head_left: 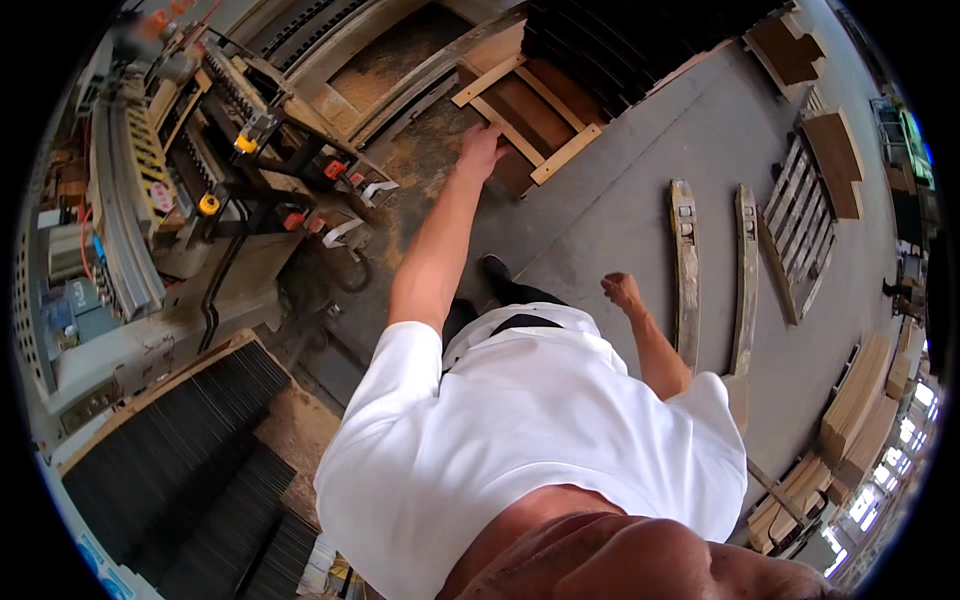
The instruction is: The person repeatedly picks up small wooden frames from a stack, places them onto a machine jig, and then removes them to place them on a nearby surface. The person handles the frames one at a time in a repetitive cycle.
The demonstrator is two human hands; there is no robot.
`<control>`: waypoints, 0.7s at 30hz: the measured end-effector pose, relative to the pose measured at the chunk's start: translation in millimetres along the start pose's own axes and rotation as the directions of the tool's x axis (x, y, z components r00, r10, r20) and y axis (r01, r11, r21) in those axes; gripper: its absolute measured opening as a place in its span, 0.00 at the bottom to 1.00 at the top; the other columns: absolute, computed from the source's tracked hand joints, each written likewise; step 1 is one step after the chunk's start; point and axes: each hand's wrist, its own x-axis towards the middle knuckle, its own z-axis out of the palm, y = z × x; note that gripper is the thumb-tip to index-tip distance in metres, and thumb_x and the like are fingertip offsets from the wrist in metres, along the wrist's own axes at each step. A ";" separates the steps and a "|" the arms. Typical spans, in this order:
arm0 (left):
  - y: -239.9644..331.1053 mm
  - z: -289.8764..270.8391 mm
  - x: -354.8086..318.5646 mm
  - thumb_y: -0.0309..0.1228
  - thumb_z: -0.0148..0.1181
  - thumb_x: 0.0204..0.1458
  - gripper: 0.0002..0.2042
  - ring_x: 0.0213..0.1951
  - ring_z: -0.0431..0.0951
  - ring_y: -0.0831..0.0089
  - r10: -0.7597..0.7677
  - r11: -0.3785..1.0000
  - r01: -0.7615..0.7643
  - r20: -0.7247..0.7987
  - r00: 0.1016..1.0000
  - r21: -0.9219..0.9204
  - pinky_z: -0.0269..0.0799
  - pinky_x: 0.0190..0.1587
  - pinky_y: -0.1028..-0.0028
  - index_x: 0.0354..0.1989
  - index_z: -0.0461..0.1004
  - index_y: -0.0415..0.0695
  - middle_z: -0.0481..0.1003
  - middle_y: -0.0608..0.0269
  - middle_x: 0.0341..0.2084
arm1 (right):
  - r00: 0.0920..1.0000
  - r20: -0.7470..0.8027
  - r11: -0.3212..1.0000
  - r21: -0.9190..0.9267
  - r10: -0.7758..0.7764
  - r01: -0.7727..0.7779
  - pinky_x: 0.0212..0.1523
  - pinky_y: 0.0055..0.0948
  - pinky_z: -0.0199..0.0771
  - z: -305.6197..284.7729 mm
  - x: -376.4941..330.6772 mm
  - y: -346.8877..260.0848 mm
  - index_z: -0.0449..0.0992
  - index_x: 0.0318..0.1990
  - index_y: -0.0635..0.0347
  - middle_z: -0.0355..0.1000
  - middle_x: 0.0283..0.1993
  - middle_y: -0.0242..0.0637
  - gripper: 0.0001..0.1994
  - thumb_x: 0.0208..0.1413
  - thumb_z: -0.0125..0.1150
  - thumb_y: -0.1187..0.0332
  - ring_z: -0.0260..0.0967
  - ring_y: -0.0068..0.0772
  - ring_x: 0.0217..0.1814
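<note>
Here, left grip (484, 147) at wooden frame (566, 155)

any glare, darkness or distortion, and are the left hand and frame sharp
Head view, lower right: the windows glare white; head view, top: the black stack loses detail; head view, right: the fisheye bows the forks; head view, upper middle: left hand and frame look fairly sharp.

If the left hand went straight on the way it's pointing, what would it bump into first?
The wooden frame. The left hand has its fingers right at the frame's side slat, though whether they touch it or sit just above is hard to tell.
</note>
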 end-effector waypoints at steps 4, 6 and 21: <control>-12.9 14.7 22.8 0.30 0.54 0.59 0.10 0.41 0.76 0.65 -0.052 0.997 0.052 0.011 0.999 -0.053 0.77 0.42 0.61 0.46 0.70 0.40 0.74 0.59 0.41 | 0.982 0.024 0.969 0.158 0.189 -0.190 0.25 0.28 0.73 17.1 -33.3 43.2 0.78 0.43 0.67 0.76 0.27 0.39 0.17 0.50 0.63 0.63 0.73 0.28 0.25; -12.7 20.2 16.7 0.33 0.55 0.58 0.12 0.40 0.76 0.65 -0.058 0.996 0.063 0.097 0.994 -0.056 0.77 0.42 0.62 0.47 0.70 0.41 0.75 0.58 0.40 | 0.962 0.082 0.949 0.164 0.260 -0.270 0.26 0.29 0.74 35.8 -41.4 56.0 0.79 0.42 0.67 0.76 0.27 0.40 0.16 0.49 0.63 0.64 0.74 0.29 0.25; -107.0 -225.5 -209.0 0.51 0.59 0.53 0.23 0.36 0.76 0.75 -0.015 0.989 0.066 -0.357 0.934 0.132 0.75 0.37 0.72 0.47 0.73 0.46 0.75 0.65 0.37 | 0.783 0.621 0.935 -0.295 0.032 0.196 0.23 0.24 0.72 131.9 76.0 -147.5 0.78 0.45 0.62 0.76 0.29 0.36 0.15 0.51 0.62 0.65 0.73 0.26 0.26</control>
